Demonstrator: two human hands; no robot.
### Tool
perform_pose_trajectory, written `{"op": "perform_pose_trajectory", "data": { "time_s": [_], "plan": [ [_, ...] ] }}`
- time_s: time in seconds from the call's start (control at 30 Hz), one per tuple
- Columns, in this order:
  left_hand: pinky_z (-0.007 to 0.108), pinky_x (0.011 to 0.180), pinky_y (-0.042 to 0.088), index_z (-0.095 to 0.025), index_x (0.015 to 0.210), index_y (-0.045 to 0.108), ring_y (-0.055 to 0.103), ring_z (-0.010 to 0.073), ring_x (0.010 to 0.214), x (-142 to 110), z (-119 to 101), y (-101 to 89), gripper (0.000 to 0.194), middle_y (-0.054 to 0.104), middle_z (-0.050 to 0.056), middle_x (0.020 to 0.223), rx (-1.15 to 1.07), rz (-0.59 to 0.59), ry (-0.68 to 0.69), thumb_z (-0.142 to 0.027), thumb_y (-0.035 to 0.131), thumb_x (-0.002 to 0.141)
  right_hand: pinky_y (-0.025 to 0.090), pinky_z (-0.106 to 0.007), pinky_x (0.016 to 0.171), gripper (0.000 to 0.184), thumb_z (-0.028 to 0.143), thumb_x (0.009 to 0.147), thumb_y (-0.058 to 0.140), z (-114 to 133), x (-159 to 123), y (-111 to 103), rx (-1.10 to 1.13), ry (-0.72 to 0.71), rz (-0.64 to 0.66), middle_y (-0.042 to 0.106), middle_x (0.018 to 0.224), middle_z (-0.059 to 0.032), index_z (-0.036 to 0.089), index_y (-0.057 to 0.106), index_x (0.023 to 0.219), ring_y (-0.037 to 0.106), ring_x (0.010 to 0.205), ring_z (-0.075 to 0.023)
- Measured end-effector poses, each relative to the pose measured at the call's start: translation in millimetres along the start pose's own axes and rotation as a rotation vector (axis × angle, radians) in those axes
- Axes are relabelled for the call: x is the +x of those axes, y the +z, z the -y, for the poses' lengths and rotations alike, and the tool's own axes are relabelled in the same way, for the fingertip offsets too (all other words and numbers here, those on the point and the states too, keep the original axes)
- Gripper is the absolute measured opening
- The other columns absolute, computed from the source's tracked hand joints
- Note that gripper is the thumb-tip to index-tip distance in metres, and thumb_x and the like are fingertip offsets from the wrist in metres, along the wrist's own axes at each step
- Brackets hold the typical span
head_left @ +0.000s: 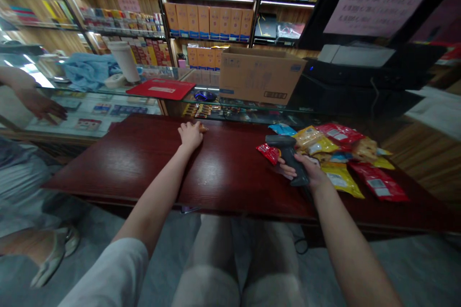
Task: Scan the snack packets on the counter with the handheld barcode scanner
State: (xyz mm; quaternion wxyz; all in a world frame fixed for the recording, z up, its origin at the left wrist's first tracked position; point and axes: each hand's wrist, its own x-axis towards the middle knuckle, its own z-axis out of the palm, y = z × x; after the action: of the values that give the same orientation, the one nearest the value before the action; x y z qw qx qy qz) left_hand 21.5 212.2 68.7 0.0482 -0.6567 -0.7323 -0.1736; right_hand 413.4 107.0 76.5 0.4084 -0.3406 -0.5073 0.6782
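Dark red wooden counter (230,172), foil snack packets (338,136) heaped on it

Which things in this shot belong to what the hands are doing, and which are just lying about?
Things: right hand gripping a barcode scanner; snack packets beside it; left hand resting on the wooden counter by a small tan item.
Rest: cardboard box; red mat; computer mouse; blue cloth; another person's hand.

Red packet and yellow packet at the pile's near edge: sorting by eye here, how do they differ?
The red snack packet is red, the yellow snack packet yellow. The red packet lies farther from the right hand than the yellow packet. Both lie on the wooden counter, with pale labels.
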Motion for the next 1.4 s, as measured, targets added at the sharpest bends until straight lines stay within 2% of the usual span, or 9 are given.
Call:
{"op": "perform_pose_trajectory", "data": {
  "time_s": [0.13, 0.27, 0.4, 0.53, 0.73, 0.83, 1.03, 1.17, 1.4],
  "plan": [
    [0.054, 0.095, 0.039, -0.021, 0.136, 0.058, 0.05, 0.044, 0.12, -25, -45, 1.5, 0.05, 0.055, 0.023, 0.13, -0.12, 0.121, 0.216, -0.036, 0.059, 0.088, 0.032, -0.023, 0.042, 0.037, 0.045, 0.076, 0.074, -2, 1, 0, 0.061, 0.054, 0.053, 0.052, 0.069, 0.0025, 0.021, 0.051, 0.092, 0.036, 0.048, -0.0087],
    [0.046, 0.099, 0.043, -0.019, 0.131, 0.058, 0.059, 0.0339, 0.112, -43, -100, 9.6, 0.056, 0.06, 0.017, 0.124, -0.571, 0.252, 0.409, -0.037, 0.073, 0.08, 0.033, -0.021, 0.043, 0.043, 0.044, 0.072, 0.079, 0, 1, 0, 0.097, 0.059, 0.009, 0.057, 0.077, 0.0009, 0.021, 0.051, 0.096, 0.04, 0.05, -0.007],
    [0.035, 0.088, 0.051, -0.014, 0.126, 0.057, 0.066, 0.0223, 0.094, -41, -138, 16.7, 0.054, 0.068, 0.012, 0.106, -1.222, 0.33, 0.07, -0.031, 0.076, 0.078, 0.035, -0.02, 0.043, 0.041, 0.042, 0.073, 0.076, 4, -1, -1, 0.11, 0.045, -0.037, 0.059, 0.081, 0.0004, 0.021, 0.051, 0.099, 0.043, 0.05, -0.0071],
    [0.03, 0.077, 0.055, -0.011, 0.113, 0.062, 0.068, 0.0178, 0.084, -39, -140, 17.3, 0.03, 0.071, 0.012, 0.1, -1.779, 0.609, -0.224, -0.028, 0.062, 0.089, 0.039, -0.02, 0.042, 0.034, 0.04, 0.075, 0.072, 3, -1, -5, 0.123, 0.033, -0.104, 0.059, 0.08, 0.0001, 0.021, 0.052, 0.095, 0.047, 0.052, -0.0086],
    [0.032, 0.076, 0.056, -0.011, 0.11, 0.066, 0.069, 0.0187, 0.086, -43, -130, 8.8, 0.032, 0.071, 0.015, 0.103, -1.937, 0.82, -0.384, -0.03, 0.043, 0.096, 0.037, -0.017, 0.037, 0.026, 0.038, 0.078, 0.069, 5, 1, -12, 0.201, 0.025, -0.199, 0.059, 0.08, -0.0002, 0.021, 0.052, 0.09, 0.046, 0.051, -0.0079],
    [0.032, 0.087, 0.054, -0.015, 0.119, 0.062, 0.067, 0.0191, 0.098, -42, -130, 11.7, 0.034, 0.068, 0.013, 0.115, -1.799, 0.666, -0.157, -0.033, 0.049, 0.094, 0.029, -0.013, 0.033, 0.029, 0.039, 0.08, 0.069, 9, -1, -13, 0.258, 0.034, -0.117, 0.05, 0.072, 0.0045, 0.021, 0.047, 0.083, 0.031, 0.044, -0.0037],
    [0.043, 0.114, 0.033, -0.015, 0.14, 0.051, 0.05, 0.0294, 0.129, -48, -123, 14.9, 0.067, 0.057, 0.017, 0.134, -0.834, 0.056, 0.437, -0.024, 0.073, 0.077, 0.028, -0.013, 0.033, 0.031, 0.036, 0.081, 0.07, 10, 0, -12, 0.241, -0.015, -0.113, 0.048, 0.07, 0.0054, 0.022, 0.042, 0.079, 0.027, 0.043, -0.0028],
    [0.047, 0.114, 0.03, -0.016, 0.148, 0.043, 0.047, 0.0311, 0.127, -49, -119, 9.5, 0.066, 0.058, 0.017, 0.136, -0.611, -0.032, 0.512, -0.023, 0.065, 0.085, 0.027, -0.014, 0.033, 0.033, 0.036, 0.078, 0.073, 8, 2, -6, 0.165, 0.016, -0.094, 0.048, 0.063, 0.0056, 0.021, 0.044, 0.078, 0.03, 0.041, -0.003],
    [0.049, 0.114, 0.037, -0.017, 0.147, 0.038, 0.044, 0.0292, 0.128, -40, -112, 23.4, 0.064, 0.055, 0.016, 0.137, -0.623, -0.108, 0.721, -0.013, 0.059, 0.086, 0.026, -0.014, 0.031, 0.038, 0.037, 0.074, 0.077, 5, 4, 5, 0.09, 0.033, -0.095, 0.048, 0.059, 0.0078, 0.021, 0.043, 0.075, 0.032, 0.037, -0.0025]
  ]
}}
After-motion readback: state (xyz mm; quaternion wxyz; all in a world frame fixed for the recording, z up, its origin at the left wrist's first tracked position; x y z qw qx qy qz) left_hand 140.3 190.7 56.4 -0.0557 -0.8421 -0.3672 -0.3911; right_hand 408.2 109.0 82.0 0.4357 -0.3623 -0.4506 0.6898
